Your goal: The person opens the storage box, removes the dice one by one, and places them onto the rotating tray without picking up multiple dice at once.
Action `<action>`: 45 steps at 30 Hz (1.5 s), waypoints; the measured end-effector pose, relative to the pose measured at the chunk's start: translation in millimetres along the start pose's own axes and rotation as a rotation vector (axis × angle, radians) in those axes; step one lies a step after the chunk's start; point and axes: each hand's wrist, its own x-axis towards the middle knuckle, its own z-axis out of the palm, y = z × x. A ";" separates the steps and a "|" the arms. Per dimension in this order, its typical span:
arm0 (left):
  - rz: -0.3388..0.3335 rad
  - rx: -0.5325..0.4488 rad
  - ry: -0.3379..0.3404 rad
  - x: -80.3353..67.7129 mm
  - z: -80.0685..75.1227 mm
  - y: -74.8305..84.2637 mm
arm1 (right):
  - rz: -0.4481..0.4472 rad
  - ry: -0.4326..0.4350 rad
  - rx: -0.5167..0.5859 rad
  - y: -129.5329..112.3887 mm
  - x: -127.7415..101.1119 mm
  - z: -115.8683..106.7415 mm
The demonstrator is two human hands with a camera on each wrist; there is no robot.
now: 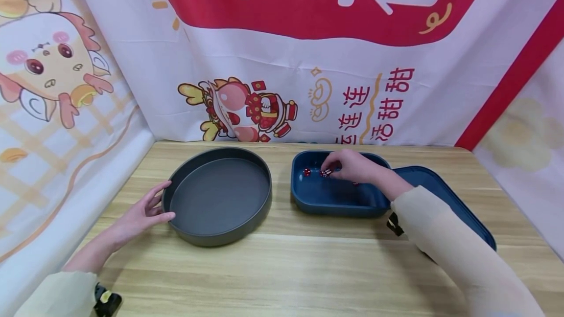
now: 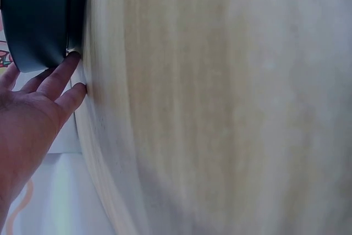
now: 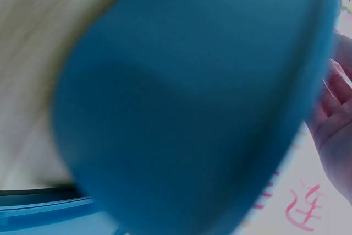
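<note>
In the head view, my left hand (image 1: 136, 219) rests spread against the left side of a round dark grey pan (image 1: 220, 194). The left wrist view has the fingers of that hand (image 2: 47, 89) touching the pan's outer wall (image 2: 41, 20). My right hand (image 1: 354, 165) reaches into a blue rectangular box (image 1: 339, 209), thumb and fingers curled together on red dice (image 1: 326, 173) with white dots. Another red die (image 1: 307, 172) lies left of these fingertips. In the right wrist view, the box wall (image 3: 181, 92) hides the fingertips of the right hand (image 3: 335, 119).
A dark blue lid-like tray (image 1: 440, 194) lies right of the box, partly under my right forearm. The wooden table (image 1: 282, 268) ends at a printed cloth backdrop (image 1: 273, 72) at the back and sides.
</note>
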 end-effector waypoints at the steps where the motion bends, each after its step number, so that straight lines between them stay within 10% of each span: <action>1: -0.002 0.002 0.000 -0.1 -0.2 -0.2 | -0.015 -0.002 -0.003 -5.0 3.3 -0.8; 19: -0.010 0.011 -0.002 0.8 -1.4 -1.7 | -0.214 -0.054 0.087 -91.0 78.9 37.2; 45: -0.026 -0.012 -0.003 2.3 -1.0 -1.6 | -0.151 -0.196 0.107 -133.5 131.7 122.5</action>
